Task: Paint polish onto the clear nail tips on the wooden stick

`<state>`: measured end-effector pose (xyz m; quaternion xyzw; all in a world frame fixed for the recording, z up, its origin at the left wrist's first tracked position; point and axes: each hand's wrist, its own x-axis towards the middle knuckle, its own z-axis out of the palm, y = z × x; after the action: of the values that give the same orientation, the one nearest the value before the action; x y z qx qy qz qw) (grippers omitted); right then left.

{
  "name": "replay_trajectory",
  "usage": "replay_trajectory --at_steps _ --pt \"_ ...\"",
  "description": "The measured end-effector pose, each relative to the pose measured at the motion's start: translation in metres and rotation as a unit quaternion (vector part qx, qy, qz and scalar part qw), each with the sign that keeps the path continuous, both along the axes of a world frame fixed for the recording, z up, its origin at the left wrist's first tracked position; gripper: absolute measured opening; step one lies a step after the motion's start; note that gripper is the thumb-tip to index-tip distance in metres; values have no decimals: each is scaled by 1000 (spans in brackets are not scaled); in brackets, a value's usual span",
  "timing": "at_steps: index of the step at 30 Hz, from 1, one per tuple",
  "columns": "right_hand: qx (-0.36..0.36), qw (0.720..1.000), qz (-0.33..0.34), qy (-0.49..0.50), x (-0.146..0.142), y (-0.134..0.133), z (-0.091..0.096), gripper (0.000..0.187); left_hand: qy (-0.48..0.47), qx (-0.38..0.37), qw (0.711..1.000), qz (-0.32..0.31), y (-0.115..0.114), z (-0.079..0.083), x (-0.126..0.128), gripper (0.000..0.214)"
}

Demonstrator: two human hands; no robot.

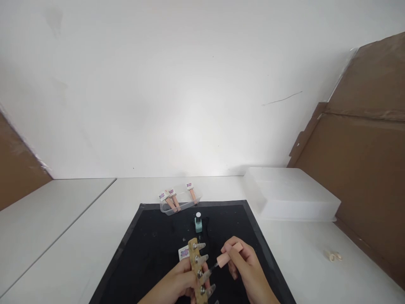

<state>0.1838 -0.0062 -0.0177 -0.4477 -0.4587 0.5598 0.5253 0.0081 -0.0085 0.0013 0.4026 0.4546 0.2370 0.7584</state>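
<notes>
My left hand (182, 280) is closed around a wooden nail-tip stand (193, 249), a narrow strip with several clear false nails (203, 259) sticking out to its right. Between the fingers of my right hand (242, 264) is a nail polish brush (229, 254) with a peach-pink handle. Its dark tip points down-left and meets, or nearly meets, one of the middle nails. Behind the stand lies a white bottle (184, 252) with a purple label, partly hidden by the strip and my left hand. A teal bottle (198, 225) with a white cap stands farther back.
A black mat (152, 240) covers the middle of the white table. At its back edge, a clear tray (171, 211) holds several peach-handled bottles (171, 204). A white box (294, 194) sits back right, with small cream pieces (332, 256) nearer. Cardboard (363, 181) walls the right side.
</notes>
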Motion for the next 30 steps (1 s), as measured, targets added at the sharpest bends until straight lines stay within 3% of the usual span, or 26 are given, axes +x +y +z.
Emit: replay_trajectory --at_steps 9,21,30 --pt "31 997 58 27 0 -8 6 42 20 -1 1000 4 -1 4 1 29" --pt "6 1000 -1 7 1 -2 1 42 10 2 1000 5 -1 0 0 31" --pt "35 996 77 28 2 -8 9 42 17 0 1000 4 1 5 1 29"
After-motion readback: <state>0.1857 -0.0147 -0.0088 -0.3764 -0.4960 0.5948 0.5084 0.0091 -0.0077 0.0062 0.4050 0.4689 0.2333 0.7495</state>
